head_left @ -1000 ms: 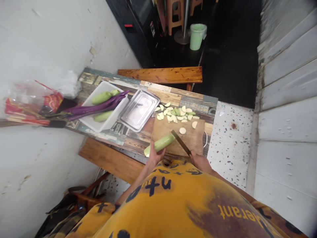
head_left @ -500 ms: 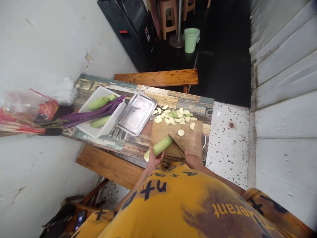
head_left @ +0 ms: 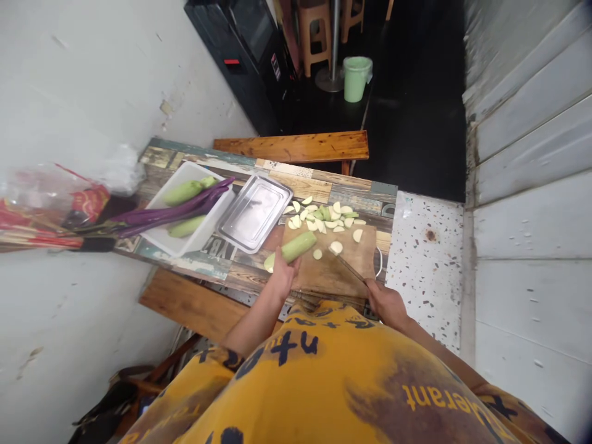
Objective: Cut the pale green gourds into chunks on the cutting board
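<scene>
My left hand [head_left: 283,273] is closed around a pale green zucchini [head_left: 298,246], which lies slanted over the left edge of the wooden cutting board [head_left: 324,275]. In my right hand [head_left: 386,302] is the handle of a knife [head_left: 350,269]. Its blade points up and left, with the tip at a round zucchini slice [head_left: 336,247]. A smaller round slice [head_left: 317,254] lies between the zucchini and the blade. Several cut zucchini pieces [head_left: 326,213] are spread along the board's far edge, some on the table beyond it.
Left of the board is a shallow metal tray [head_left: 254,213]. Beyond it, a white plastic bin [head_left: 174,248] holds zucchini and long purple eggplants [head_left: 185,209]. Wooden benches [head_left: 291,146] flank the table. A green trash bin [head_left: 355,80] stands on the dark floor.
My left hand and the zucchini have moved away from me and slightly left. The knife has shifted right, off the zucchini's end, and a new small round slice lies on the board.
</scene>
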### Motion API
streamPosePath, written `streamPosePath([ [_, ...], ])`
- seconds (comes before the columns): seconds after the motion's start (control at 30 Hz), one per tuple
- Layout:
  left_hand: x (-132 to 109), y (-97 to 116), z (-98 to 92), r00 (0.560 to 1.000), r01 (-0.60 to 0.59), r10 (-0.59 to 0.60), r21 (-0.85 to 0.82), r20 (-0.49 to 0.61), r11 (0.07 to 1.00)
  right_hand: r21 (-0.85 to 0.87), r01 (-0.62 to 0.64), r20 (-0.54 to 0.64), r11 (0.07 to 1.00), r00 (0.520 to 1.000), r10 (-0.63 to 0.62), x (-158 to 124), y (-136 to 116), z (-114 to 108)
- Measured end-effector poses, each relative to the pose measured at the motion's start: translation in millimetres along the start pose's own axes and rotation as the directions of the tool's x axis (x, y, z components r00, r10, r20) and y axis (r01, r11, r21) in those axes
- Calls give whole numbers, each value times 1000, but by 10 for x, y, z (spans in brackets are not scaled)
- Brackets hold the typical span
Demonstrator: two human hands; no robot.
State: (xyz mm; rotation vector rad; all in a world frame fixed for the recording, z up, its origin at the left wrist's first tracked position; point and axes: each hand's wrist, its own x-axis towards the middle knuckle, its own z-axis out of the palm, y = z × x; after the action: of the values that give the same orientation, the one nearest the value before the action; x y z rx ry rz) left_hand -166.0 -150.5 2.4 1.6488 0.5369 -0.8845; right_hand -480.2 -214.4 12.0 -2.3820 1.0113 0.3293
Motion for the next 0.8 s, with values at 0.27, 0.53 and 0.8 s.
streamPosePath([
  [0.27, -207, -40, -107, 992, 113, -116, 58, 50, 992, 90, -43, -135, 995, 989, 55, -185, 325, 234],
  [0.53, -353, -367, 29, 816, -568, 211, 684, 538, 457, 158, -58, -157, 986, 984, 83, -254, 432, 283],
  [0.8, -277, -486, 518, 640, -583, 158, 609, 752, -538, 271, -80, -173, 959, 976, 130, -450, 541, 391],
])
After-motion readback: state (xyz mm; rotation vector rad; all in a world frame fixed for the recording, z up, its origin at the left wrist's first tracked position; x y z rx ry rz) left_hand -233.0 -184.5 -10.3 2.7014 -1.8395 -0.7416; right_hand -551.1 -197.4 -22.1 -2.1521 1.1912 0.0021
